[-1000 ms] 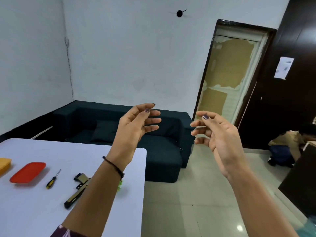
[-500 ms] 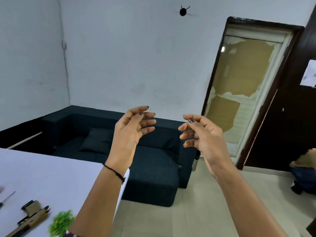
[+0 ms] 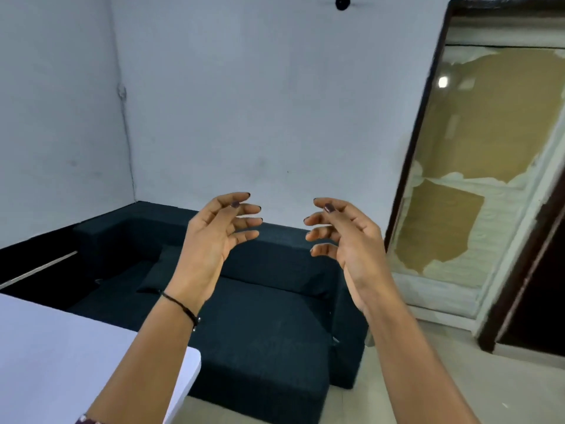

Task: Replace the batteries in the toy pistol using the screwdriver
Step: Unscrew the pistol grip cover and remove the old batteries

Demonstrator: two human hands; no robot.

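Toy pistol is out of view. Left hand (image 3: 214, 240) and right hand (image 3: 351, 240) hover empty, fingers (image 3: 247, 221) released, seemingly readying.

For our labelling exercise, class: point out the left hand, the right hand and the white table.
left hand (image 3: 211, 243), head view, middle of the hand.
right hand (image 3: 351, 240), head view, middle of the hand.
white table (image 3: 61, 356), head view, its bare top.

We saw even, cool light with soft shadows. A glare spot (image 3: 443, 82) shone on the glass door (image 3: 477, 185) at far right, whose frame smeared with blur and bowed; the left hand (image 3: 214, 237) and right hand (image 3: 351, 240) looked sharp.
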